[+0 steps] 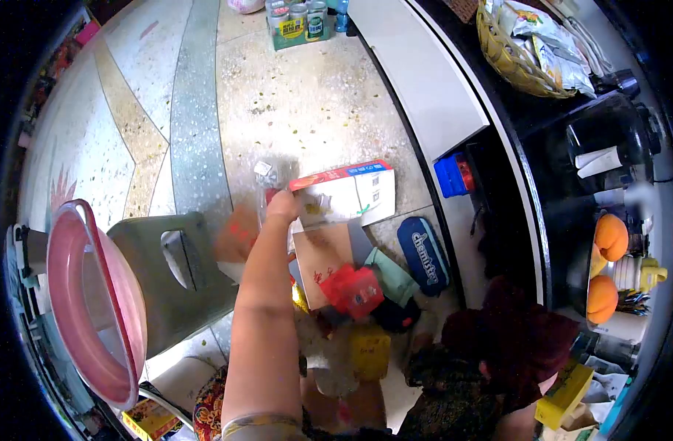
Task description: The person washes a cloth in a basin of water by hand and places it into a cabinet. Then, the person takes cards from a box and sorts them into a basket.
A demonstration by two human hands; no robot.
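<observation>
A: Begin with the ground closest to the person.

B: A bunched dark maroon cloth (524, 323) lies near the cabinet's lower end. No right hand can be made out, so its grip is unrecorded. A small yellow box-shaped item (369, 356), blurred, is on the near part of the floor.

A: Beyond that?

B: A crumpled bright red packet (355, 290) overlaps the near right part of a flat brown cardboard piece (318, 257) with red handwriting. A folded pale green item (392, 275) is just beside the packet. Next comes a dark blue fabric case (423, 256) lettered "chemistry", near the edge of the white cabinet (425, 81). Across the floor, a pink plastic basin (128, 294) overlaps an olive-green slab with a cut-out slot (149, 257).

A: And the left hand?

B: The left hand (280, 205) is at the left end of an opened white cardboard box with red and blue edging (377, 192). Its fingers are largely hidden; I cannot tell whether they grip. The box is on the floor, beyond the cardboard piece.

A: Farthest items?

B: A clear plastic package (266, 173) just beside the box, then a green-based pack of cans (300, 28) near the floor's far edge.
</observation>
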